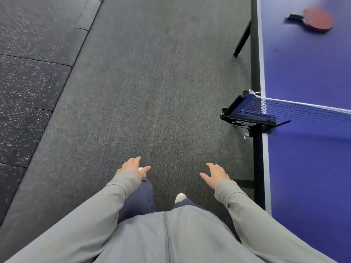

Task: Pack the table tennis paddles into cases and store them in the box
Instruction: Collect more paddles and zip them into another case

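A red-faced table tennis paddle (316,20) with a dark handle lies flat on the blue table (303,73) at the far right, blurred by motion. My left hand (133,167) and my right hand (215,174) hang in front of my body above the carpet, fingers spread, holding nothing. Both are far from the paddle, which lies beyond the net. No case and no box are in view.
The net (296,111) and its black clamp post (245,111) stick out over the table's left edge to my right. A black table leg (243,38) stands farther ahead. Grey carpet (152,92) runs forward; dark speckled rubber flooring (28,82) lies to the left.
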Motion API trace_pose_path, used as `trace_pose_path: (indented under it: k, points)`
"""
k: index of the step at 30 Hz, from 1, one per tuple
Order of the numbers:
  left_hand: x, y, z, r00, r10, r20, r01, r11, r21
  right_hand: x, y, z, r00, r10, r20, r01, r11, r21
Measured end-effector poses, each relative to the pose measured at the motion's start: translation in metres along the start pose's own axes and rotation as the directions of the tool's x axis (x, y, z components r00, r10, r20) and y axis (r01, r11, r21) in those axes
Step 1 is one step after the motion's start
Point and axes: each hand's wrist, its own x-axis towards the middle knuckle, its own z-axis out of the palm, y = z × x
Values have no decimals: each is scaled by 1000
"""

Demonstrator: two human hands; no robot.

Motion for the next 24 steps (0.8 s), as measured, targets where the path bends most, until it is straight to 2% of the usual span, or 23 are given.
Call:
trace_pose_path:
  k: [3,10,14,18,24]
  points:
    - [45,-12,-36,999,6,-35,-4,997,73,36,-39,-23,1000,4,4,-4,999,-39]
    - [163,-42,-153,996,81,27,-85,958,273,107,-149,-72,998,54,-16,-55,994,-90]
    - [217,-44,-212,993,108,43,-116,926,360,140,-204,-110,997,31,-70,-35,997,-63]
    - [259,-19,-247,987,134,86,-157,906,393,169,-227,-144,994,50,-97,-52,998,-17]
    - [330,66,-292,971,213,111,-240,866,438,230,-215,-202,987,136,-87,-130,989,69]
